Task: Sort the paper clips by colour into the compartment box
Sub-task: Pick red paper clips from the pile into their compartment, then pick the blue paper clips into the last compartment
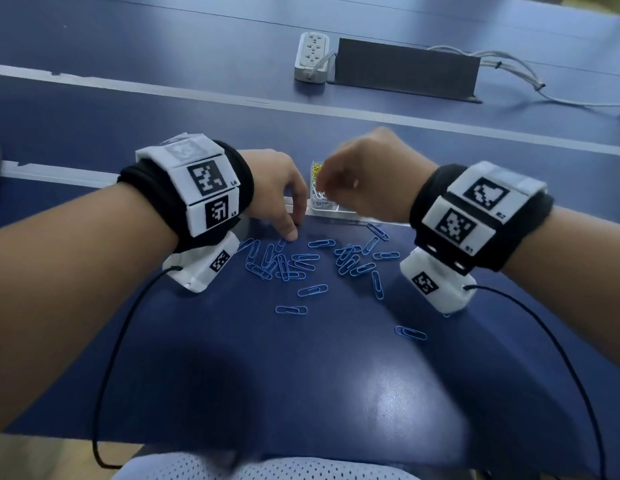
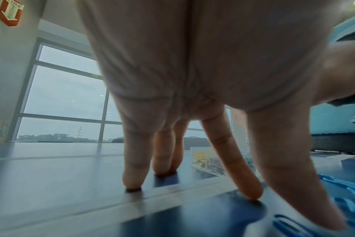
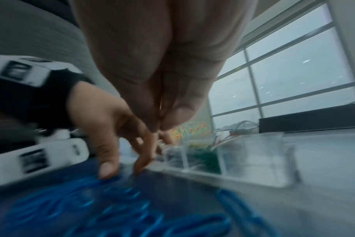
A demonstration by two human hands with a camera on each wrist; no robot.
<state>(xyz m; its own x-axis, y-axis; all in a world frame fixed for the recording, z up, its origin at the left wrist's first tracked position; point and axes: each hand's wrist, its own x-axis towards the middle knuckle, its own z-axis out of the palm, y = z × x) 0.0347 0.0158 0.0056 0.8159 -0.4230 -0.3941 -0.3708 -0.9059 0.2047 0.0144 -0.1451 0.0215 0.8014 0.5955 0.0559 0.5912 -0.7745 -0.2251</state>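
Observation:
Several blue paper clips [image 1: 303,261] lie scattered on the dark blue table in front of me; they show blurred in the right wrist view [image 3: 132,208]. Behind them stands the clear compartment box [image 1: 331,211], with yellow and silvery clips in it, and green ones visible in the right wrist view [image 3: 205,158]. My left hand [image 1: 294,225] has straight fingers with their tips on the table, and its thumb [image 2: 314,200] presses on a blue clip. My right hand [image 1: 324,187] hovers over the box, thumb and forefinger [image 3: 158,127] pressed together. No clip shows between them.
A white power strip [image 1: 312,57], a dark upright panel [image 1: 405,69] and grey cables [image 1: 509,71] sit at the far side of the table. Black cables from the wrist cameras hang over the table's near edge [image 1: 232,441].

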